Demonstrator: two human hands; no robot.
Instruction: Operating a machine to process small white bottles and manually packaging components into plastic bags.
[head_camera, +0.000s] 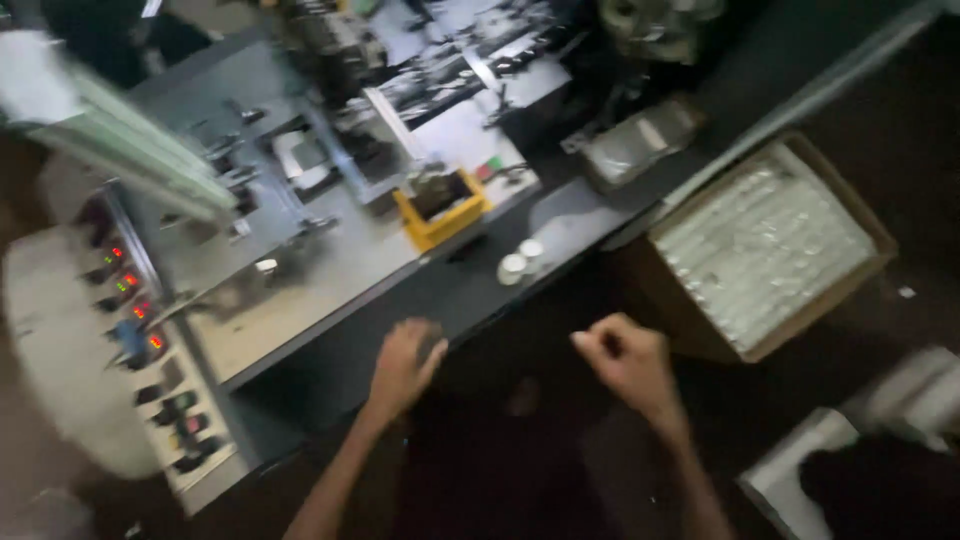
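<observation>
Dim workshop seen from above, the view tilted and motion-blurred: a grey machine bench (330, 280) runs diagonally, with a dark front ledge (470, 290) along its near edge. Left hand (403, 362) rests at the ledge, fingers curled over a small dark object whose kind cannot be told; whether it is truly gripped or only covered is not clear. Right hand (625, 357) hangs free of the bench, fingers drawn into a loose fist; if anything lies inside it, the blur hides it. Two small white caps (521, 260) stand on the ledge between the hands and the yellow bin (440, 210), within easy reach of either hand, which suggests a staging spot. The bin sits just beyond them, beside the machine's fixtures (300, 170), and holds dark small parts. An open cardboard carton (770, 250), packed with rows of pale, clear pieces, stands to the right of the bench, below its level, near the right hand, probably as stock or as a receiving box. At far left a control panel (150, 350) carries knobs and red lit indicators, set to the side of the working area
</observation>
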